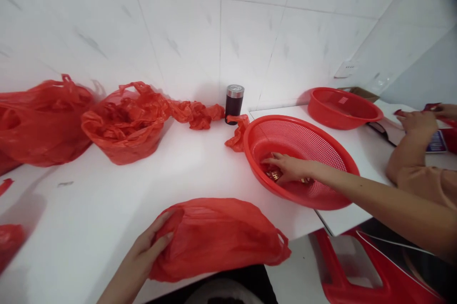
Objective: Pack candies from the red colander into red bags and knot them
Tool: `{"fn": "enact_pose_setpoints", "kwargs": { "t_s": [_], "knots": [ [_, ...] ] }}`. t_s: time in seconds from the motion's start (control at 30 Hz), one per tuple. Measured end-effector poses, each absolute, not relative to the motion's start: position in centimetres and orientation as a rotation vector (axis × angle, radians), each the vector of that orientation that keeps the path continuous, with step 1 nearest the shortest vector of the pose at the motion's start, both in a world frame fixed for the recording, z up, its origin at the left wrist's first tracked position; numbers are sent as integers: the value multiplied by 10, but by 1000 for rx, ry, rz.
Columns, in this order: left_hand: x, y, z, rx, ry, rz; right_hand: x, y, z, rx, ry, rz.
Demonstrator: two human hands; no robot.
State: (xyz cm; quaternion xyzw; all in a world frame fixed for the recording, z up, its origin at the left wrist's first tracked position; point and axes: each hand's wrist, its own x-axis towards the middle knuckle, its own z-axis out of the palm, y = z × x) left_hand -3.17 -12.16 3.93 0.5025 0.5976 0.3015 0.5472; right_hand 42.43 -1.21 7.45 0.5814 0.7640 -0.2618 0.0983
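Note:
My left hand (154, 242) grips one end of a red plastic bag (217, 237) lying at the table's front edge, its thumb outside and the fingers partly hidden by the film. The bag looks loosely puffed, with a handle loop at its right end. Inside the red colander (303, 128), my right hand (288, 168) closes its fingers over a small red-and-gold wrapped packet (274, 174). Another bit of gold wrapping shows under the palm. What else lies beneath the hand is hidden.
Red plastic bags (46, 123), one opened like a bowl (124, 137), stand along the wall. A black tumbler (234, 104) is behind the colander. To the right are a red basin (342, 109), another person's hand (417, 123) and a red stool (353, 270).

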Motion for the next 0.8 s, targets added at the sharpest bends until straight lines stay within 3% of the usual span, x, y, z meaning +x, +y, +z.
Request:
{"fn": "enact_pose_setpoints", "kwargs": {
  "t_s": [0.27, 0.4, 0.5, 0.57, 0.63, 0.7, 0.8],
  "knots": [
    [-17, -116, 46, 1193, 1396, 779, 412, -14, 77, 1905, 2413, -721],
    [-12, -120, 52, 1205, 1399, 772, 407, -9, 111, 2098, 2463, -677],
    [-6, -123, 53, 1217, 1389, 783, 375, -25, 151, 2152, 2584, -952],
    [-1, -122, 52, 1213, 1373, 792, 339, -44, 168, 1961, 2744, -1220],
    [6, -121, 52, 1204, 1338, 802, 299, -62, 170, 1491, 2864, -1360],
    [11, -120, 53, 1188, 1282, 800, 265, -72, 155, 1096, 2912, -1244],
    [13, -120, 55, 1191, 1236, 786, 238, -71, 123, 1054, 2883, -947]
  ]
}}
